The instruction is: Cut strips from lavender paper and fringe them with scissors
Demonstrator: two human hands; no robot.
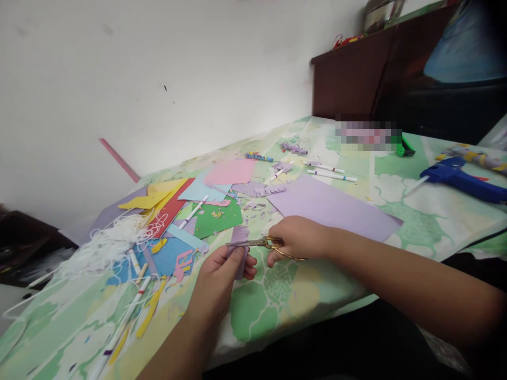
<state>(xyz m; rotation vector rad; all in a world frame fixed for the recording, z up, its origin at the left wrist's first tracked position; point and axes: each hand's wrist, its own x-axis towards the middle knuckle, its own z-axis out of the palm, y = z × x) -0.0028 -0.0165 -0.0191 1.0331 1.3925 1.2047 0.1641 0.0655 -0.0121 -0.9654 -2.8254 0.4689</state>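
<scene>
Near the table's front edge, my left hand (222,272) pinches a small strip of purple paper (240,233) between thumb and fingers. The strip's upper end is cut into a fringe. My right hand (295,237) grips gold-handled scissors (262,241), whose blades lie across the purple strip just above my left thumb. Whether the blades are fully closed cannot be made out. Beyond my right hand lies a large purple sheet (328,206). A fringed purple strip (270,191) rests behind my hands, among small paper scraps.
White string (114,245) lies tangled at left, near red paper (173,207), blue paper (170,257) and green paper (217,217). White markers (331,176) sit toward the back. A blue glue gun (461,179) lies at right. The wall (158,79) borders the table's far left side.
</scene>
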